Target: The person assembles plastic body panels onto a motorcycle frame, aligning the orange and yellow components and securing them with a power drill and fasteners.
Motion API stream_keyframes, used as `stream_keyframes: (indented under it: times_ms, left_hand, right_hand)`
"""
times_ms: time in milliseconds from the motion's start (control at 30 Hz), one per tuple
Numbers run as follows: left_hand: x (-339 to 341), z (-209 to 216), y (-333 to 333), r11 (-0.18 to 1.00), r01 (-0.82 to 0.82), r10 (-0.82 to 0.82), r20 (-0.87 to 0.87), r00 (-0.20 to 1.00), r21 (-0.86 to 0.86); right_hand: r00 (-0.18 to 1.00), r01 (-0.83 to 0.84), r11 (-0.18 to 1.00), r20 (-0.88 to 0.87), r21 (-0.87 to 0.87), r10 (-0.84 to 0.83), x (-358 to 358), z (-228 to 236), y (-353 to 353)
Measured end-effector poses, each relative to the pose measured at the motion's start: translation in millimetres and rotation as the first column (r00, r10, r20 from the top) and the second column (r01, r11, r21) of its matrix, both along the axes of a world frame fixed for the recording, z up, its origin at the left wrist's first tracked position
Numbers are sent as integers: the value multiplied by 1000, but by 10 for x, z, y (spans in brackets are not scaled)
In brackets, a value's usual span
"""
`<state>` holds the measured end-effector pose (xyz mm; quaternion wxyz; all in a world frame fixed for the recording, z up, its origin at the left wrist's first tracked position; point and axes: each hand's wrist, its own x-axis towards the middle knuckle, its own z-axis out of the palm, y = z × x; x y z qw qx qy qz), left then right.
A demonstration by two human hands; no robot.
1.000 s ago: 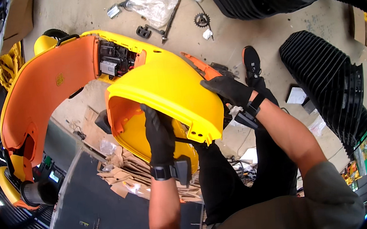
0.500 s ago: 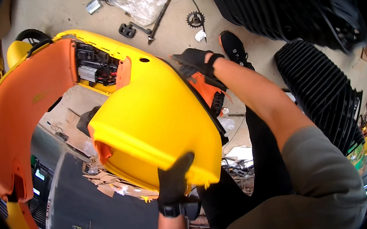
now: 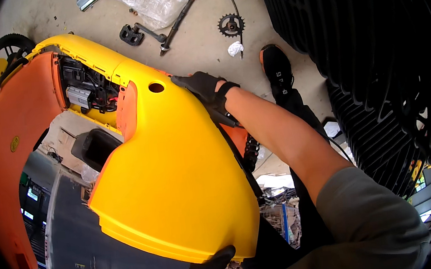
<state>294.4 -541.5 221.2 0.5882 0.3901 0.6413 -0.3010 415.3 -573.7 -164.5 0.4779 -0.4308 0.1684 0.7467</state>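
A large yellow body panel (image 3: pixel 176 165) of a vehicle shell fills the middle, with a round hole near its far end. My left hand (image 3: pixel 212 266), in a black glove, grips its near lower edge, thumb on top and fingers hidden beneath. My right hand (image 3: pixel 202 87), also gloved, is on the panel's far right edge, its fingers partly hidden. Beyond the panel, a silver box (image 3: pixel 79 97) and black wiring sit in an open bay of the yellow shell. A curved orange panel (image 3: pixel 16 114) runs down the left side. An orange part (image 3: pixel 237 138) shows under my right forearm.
On the floor lie a crank with a pedal (image 3: pixel 132 35), a chainring (image 3: pixel 230 25), a metal rod (image 3: pixel 181 19) and clear plastic wrap (image 3: pixel 157 0). Black ribbed parts (image 3: pixel 342 30) stand at the right. Below the shell is a dark grey panel (image 3: pixel 117 252).
The yellow panel's near end has turned downward and left, showing more of its outer face. My left hand moved down with it; my right hand moved left onto its edge.
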Motion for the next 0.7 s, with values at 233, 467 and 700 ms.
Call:
stream_keyframes:
  times_ms: [233,467,700]
  left_hand:
    - [210,-141,-31,979,-164,133,-233,963,-121]
    - [326,-334,-113,965,188,-219,-167,961,-185]
    - [156,-419,-337,928,278,-326,-182,928,-246]
  right_hand:
    - [946,208,975,-236,-78,-221,122,74,-85]
    - [881,283,952,-363,-113,-305,-36,-295,-139]
    - [982,70,993,-171,-90,-84,32,-332,-45]
